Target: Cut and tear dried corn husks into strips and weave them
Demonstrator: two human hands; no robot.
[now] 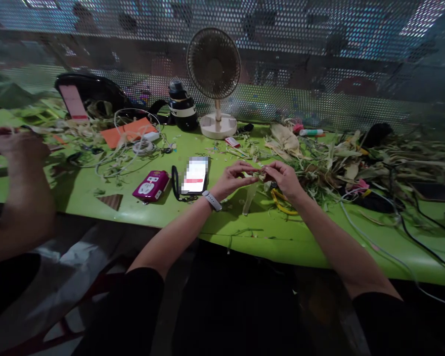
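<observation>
Fingers (249, 169) of the left hand (232, 181) and right hand (284, 179) pinch a small plant scrap (260, 175) from both sides, probably to steady it, above the surface (224, 230), left of the leaf pile (330, 170).

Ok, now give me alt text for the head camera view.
A person's left hand and right hand pinch a small plant-like scrap over a green table. Plant debris is heaped to the right; a phone lies left and a fan stands farther back.
</observation>
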